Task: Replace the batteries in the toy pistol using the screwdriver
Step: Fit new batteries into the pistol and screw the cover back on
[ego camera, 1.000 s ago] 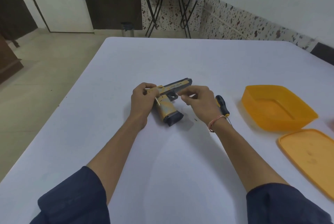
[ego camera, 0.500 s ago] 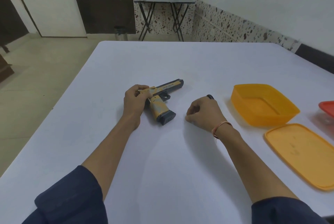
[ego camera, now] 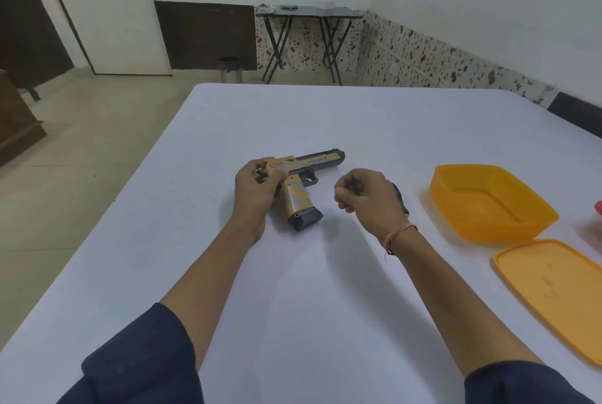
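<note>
text: none legible | toy pistol (ego camera: 293, 195) slide: small dark print, too blurred to read

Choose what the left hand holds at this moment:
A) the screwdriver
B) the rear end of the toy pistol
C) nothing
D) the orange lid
B: the left hand has its fingers curled round the rear end of the toy pistol, which lies on its side on the table, while the orange lid lies flat far to the right, apart from both hands.
</note>
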